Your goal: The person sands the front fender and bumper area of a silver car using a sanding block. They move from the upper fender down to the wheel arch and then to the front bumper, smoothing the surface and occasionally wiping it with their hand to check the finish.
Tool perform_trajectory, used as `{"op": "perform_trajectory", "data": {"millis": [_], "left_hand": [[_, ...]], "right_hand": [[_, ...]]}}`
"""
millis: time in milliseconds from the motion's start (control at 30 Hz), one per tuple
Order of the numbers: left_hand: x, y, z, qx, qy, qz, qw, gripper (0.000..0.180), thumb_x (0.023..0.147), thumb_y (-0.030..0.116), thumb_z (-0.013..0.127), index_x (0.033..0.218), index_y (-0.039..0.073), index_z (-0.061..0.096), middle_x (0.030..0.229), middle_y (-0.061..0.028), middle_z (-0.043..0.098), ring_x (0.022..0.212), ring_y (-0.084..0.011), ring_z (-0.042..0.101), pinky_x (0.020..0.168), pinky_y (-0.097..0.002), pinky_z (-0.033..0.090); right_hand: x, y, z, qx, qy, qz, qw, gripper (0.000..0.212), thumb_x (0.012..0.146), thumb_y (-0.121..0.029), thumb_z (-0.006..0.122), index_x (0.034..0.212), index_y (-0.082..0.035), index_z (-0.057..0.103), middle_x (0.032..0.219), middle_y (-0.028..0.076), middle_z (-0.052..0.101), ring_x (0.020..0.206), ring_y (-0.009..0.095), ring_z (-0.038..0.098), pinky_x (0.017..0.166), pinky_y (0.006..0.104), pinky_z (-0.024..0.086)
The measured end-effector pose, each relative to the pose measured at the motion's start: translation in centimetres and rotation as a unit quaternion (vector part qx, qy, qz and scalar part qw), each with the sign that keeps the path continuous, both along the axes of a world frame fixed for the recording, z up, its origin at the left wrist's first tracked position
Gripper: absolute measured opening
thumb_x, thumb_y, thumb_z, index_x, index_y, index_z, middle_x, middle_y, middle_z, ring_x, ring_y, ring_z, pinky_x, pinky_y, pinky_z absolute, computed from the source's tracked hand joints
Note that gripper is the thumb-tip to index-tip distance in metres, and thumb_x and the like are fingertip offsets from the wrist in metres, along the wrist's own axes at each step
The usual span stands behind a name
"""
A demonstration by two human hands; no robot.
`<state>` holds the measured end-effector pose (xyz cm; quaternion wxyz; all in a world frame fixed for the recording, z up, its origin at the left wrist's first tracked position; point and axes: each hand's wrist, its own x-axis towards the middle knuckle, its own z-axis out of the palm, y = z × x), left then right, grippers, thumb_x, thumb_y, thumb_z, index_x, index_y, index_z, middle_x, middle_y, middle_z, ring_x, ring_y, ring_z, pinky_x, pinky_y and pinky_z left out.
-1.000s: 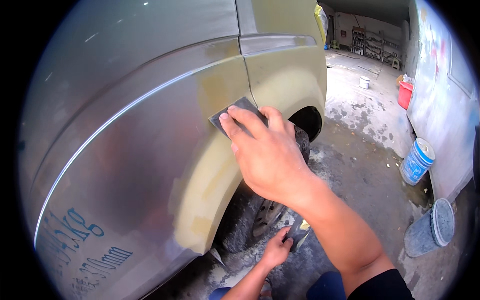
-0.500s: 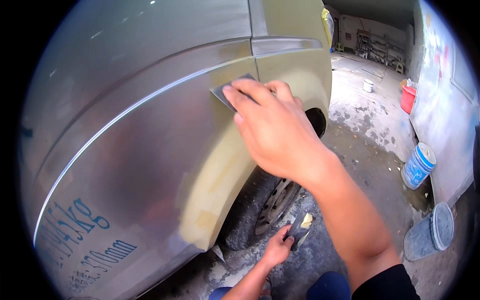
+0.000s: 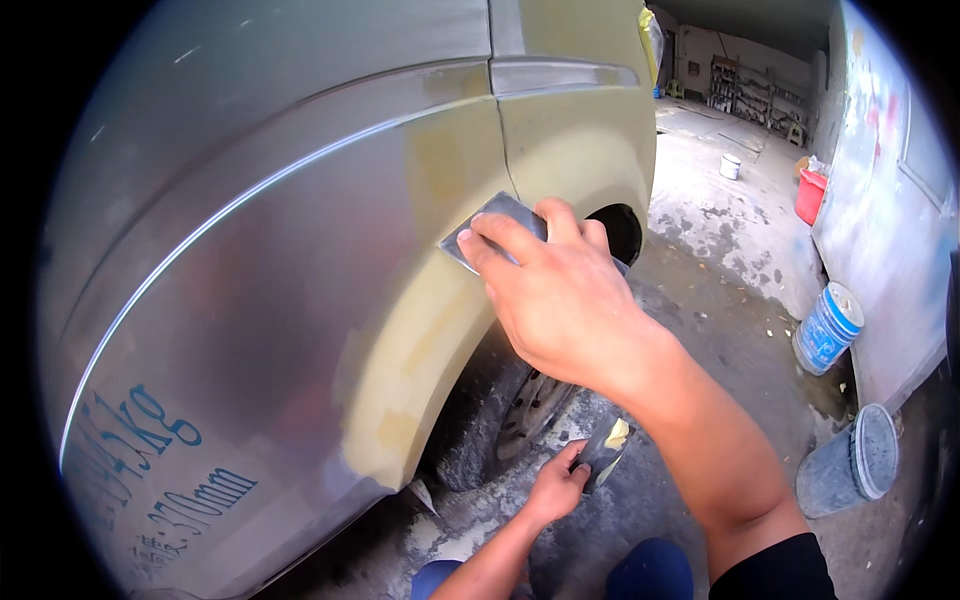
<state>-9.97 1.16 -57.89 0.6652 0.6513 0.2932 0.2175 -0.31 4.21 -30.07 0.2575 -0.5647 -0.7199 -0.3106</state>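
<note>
Vehicle side [image 3: 270, 290]: grey, glossy, with a bright crease line and dark lettering low at left. Pale yellow-green coating [image 3: 425, 320] covers the wheel-arch border, matte, patchy, with ochre areas; its edge fades unevenly into the grey. Wheel [image 3: 480, 425]: dusty, partly hidden below the arch. Right hand [image 3: 555, 285]: fingers spread over and grasping a flat blade [image 3: 508, 208], fingertips pressing its face. Blade: thin, grey, straight-edged, square-cornered, slight sheen; lies tilted against the coated border, just below the vertical panel seam. Left hand [image 3: 558, 485]: thumb and fingers pinch a dark flat plate [image 3: 600, 452], low beside the wheel. Yellow paste [image 3: 617, 434]: small lump on plate's upper end.
</note>
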Motion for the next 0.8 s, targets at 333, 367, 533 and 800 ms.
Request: {"op": "perform_trajectory", "data": {"millis": [333,367,533,800], "left_hand": [[0.8,-1.2,0.8,0.014,-0.008,-0.021,1.000,0.035,0.096,0.000,0.051,0.131,0.002,0.053,0.114,-0.0063,0.063,0.100,-0.0119,0.058,0.085,-0.0281,0.049],[0.7,-1.1,0.4,0.005,-0.014,-0.018,1.000,0.036,0.096,0.000,0.050,0.131,0.002,0.053,0.114,-0.0061,0.063,0.100,-0.0117,0.058,0.085,-0.0279,0.049],[0.6,-0.6,-0.4,-0.006,-0.044,0.008,0.999,0.036,0.094,0.002,0.052,0.130,0.005,0.055,0.110,-0.0082,0.067,0.102,-0.0139,0.060,0.092,-0.0276,0.045],[0.1,0.8,-0.4,0.002,-0.010,-0.002,1.000,0.035,0.095,-0.002,0.050,0.130,0.001,0.054,0.116,-0.0054,0.064,0.103,-0.0118,0.058,0.089,-0.0270,0.047]], "right_hand": [[0.9,-1.4,0.0,-0.041,-0.011,-0.013,0.999,0.041,0.087,-0.013,0.059,0.127,-0.010,0.061,0.131,0.007,0.056,0.117,0.044,0.049,0.090,0.0527,0.043],[0.7,-1.4,0.2,-0.016,0.003,0.000,1.000,0.040,0.087,-0.013,0.059,0.127,-0.010,0.061,0.130,0.007,0.056,0.117,0.044,0.049,0.091,0.0526,0.043],[0.7,0.0,0.4,0.040,-0.005,0.026,0.999,0.042,0.086,-0.011,0.056,0.127,-0.007,0.060,0.132,0.006,0.054,0.120,0.043,0.048,0.089,0.0545,0.043],[0.4,-0.4,-0.1,-0.050,-0.015,-0.016,0.998,0.038,0.088,-0.011,0.058,0.125,-0.011,0.062,0.130,0.007,0.056,0.118,0.043,0.049,0.089,0.0526,0.042]]}}
